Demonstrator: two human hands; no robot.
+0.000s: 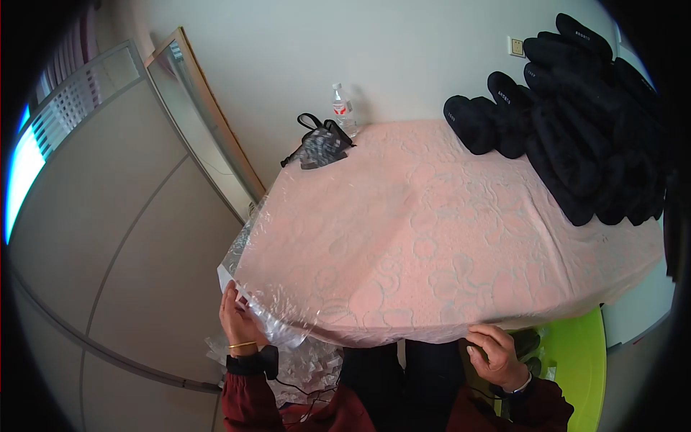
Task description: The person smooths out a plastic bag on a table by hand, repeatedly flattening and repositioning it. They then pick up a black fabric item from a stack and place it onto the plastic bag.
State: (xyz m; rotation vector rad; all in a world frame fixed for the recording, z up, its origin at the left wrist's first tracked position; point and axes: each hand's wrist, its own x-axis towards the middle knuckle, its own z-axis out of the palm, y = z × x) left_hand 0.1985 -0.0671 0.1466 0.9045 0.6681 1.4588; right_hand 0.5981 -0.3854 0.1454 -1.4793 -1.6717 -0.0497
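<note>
The left hand (242,318) has its fingers closed on some clear plastic (284,330) at the left corner of the pink table (374,245); the right hand (497,358) is at the near edge, fingers bent, and I can't tell if it grips anything; a big black heap (586,137) of soft things fills the far right; a small black bag (322,146) and a bottle (342,111) take up the far left corner; a green tub (579,367) sits below, near the right hand.

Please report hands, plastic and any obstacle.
Left hand at clear plastic, grip unclear. Right hand by pink tablecloth, near edge. Black pile far right, clear of hands.
</note>
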